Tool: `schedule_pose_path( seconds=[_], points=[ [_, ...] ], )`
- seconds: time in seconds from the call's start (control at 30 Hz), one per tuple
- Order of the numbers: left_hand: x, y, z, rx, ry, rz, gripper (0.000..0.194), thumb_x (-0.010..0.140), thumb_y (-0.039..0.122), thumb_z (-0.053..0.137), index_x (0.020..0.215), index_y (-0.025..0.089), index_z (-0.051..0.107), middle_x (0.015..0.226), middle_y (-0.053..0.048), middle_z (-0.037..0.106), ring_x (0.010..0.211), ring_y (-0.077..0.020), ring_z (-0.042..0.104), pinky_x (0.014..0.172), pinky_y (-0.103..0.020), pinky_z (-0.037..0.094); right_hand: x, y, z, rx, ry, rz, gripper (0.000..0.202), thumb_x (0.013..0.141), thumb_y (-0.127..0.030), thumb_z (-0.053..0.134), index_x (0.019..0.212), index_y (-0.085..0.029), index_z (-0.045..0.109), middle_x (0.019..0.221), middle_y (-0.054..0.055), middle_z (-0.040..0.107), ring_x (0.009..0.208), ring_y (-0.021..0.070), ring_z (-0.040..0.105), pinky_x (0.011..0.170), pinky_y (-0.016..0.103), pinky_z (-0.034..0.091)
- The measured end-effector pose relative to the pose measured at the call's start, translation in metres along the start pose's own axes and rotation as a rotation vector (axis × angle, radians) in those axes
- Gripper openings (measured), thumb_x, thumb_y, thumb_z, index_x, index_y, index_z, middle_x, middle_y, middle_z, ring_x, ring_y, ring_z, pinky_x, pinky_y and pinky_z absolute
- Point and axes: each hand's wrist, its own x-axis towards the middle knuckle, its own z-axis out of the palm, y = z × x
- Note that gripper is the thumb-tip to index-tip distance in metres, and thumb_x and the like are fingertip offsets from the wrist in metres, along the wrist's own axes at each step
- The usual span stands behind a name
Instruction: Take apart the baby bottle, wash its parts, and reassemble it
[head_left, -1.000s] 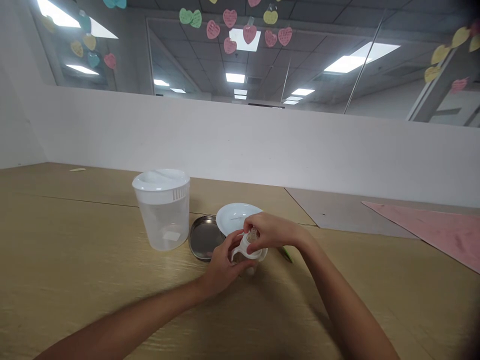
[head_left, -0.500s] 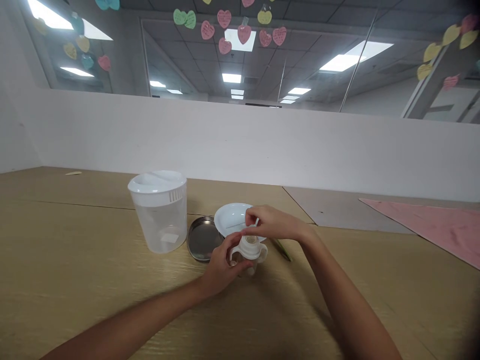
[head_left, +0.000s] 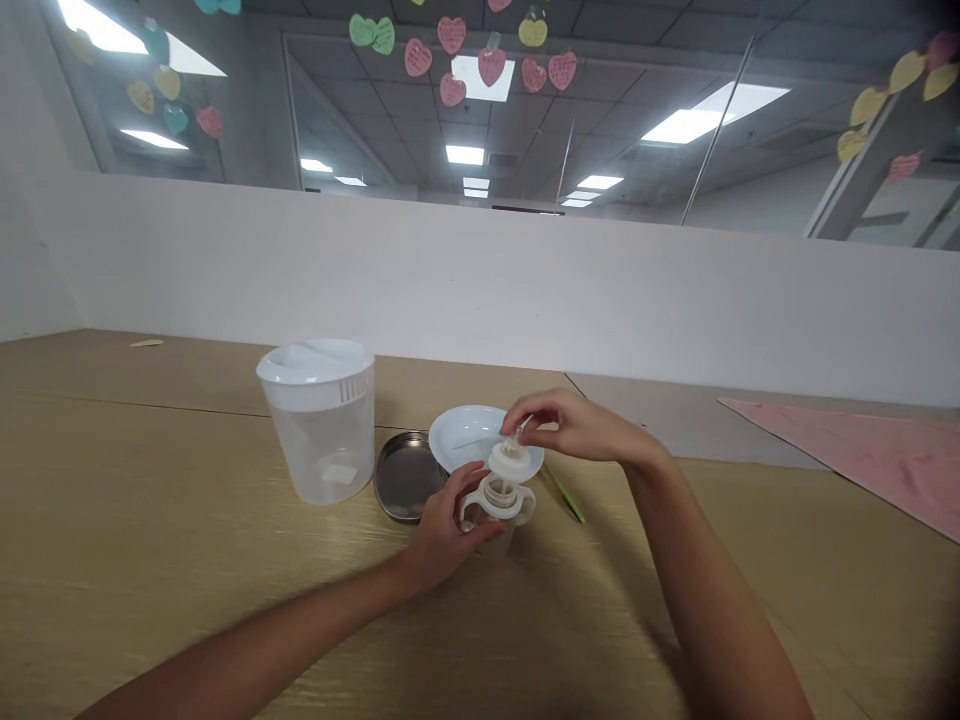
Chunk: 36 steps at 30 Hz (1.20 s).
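Note:
My left hand (head_left: 448, 520) is wrapped round a clear baby bottle (head_left: 497, 535) with white side handles, which stands upright on the table. The bottle's threaded mouth is uncovered. Just above it, my right hand (head_left: 559, 425) pinches the clear nipple top (head_left: 516, 440) of a white collar cap (head_left: 510, 462). Cap and bottle mouth are slightly apart, with what looks like a thin straw between them. Behind the bottle sits a white bowl (head_left: 459, 432), partly hidden by the cap and my hands, with a thin item in it.
A metal tray (head_left: 409, 480) lies left of the bowl. Farther left stands a translucent bucket (head_left: 326, 450) with a white lid. A thin green stick (head_left: 566, 497) lies right of the bottle, a pink cloth (head_left: 862, 450) at the far right. A white wall runs behind the table.
My right hand has risen up and right, lifting the cap off the bottle mouth. The left hand keeps its hold on the bottle.

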Motion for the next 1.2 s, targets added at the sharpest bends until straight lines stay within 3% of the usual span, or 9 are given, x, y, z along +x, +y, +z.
schedule_pose_path(
  seconds=[0.3,0.43,0.8,0.97,1.2],
  points=[
    [-0.001,0.003,-0.002,0.115,-0.015,0.023,0.065,0.073,0.035,0.065,0.127,0.021,0.032,0.122,-0.009,0.054,0.111,-0.0206,0.052,0.095,-0.034,0.040,-0.002,-0.002,-0.008,0.234,0.610,-0.002,0.022,0.071,-0.030,0.065,0.088,-0.017,0.064,0.089,0.005,0.064,0.083,0.0168,0.058,0.075,0.032,0.048],
    [-0.003,0.004,-0.001,0.161,-0.020,0.068,0.058,0.075,0.035,0.062,0.125,0.019,0.035,0.123,-0.010,0.053,0.112,-0.0209,0.050,0.096,-0.035,0.039,0.005,0.009,-0.008,0.197,0.760,0.027,0.021,0.068,-0.030,0.066,0.084,-0.016,0.064,0.086,0.006,0.063,0.079,0.0163,0.057,0.071,0.031,0.050],
    [-0.006,0.006,-0.005,0.222,0.005,0.123,0.052,0.079,0.036,0.057,0.124,0.019,0.038,0.124,-0.012,0.047,0.111,-0.0226,0.047,0.094,-0.035,0.038,0.024,0.029,0.011,-0.040,0.614,0.164,0.016,0.068,-0.020,0.058,0.081,-0.015,0.064,0.080,0.004,0.064,0.068,0.0127,0.056,0.065,0.026,0.046],
    [-0.006,0.001,-0.008,0.327,0.101,0.158,0.038,0.088,0.034,0.043,0.124,0.021,0.043,0.128,-0.009,0.045,0.120,-0.0225,0.038,0.102,-0.039,0.027,0.032,0.042,0.022,-0.131,0.529,0.248,0.015,0.066,-0.016,0.058,0.080,-0.015,0.065,0.079,0.004,0.066,0.067,0.0126,0.056,0.065,0.025,0.045],
    [0.000,-0.003,-0.006,0.420,0.193,0.077,0.035,0.092,0.035,0.029,0.111,0.025,0.056,0.128,-0.004,0.049,0.126,-0.0219,0.031,0.105,-0.045,0.018,0.037,0.062,0.031,-0.017,0.325,0.346,0.010,0.069,-0.020,0.059,0.071,-0.013,0.065,0.062,0.003,0.064,0.058,0.0124,0.058,0.057,0.022,0.045]
  ],
)
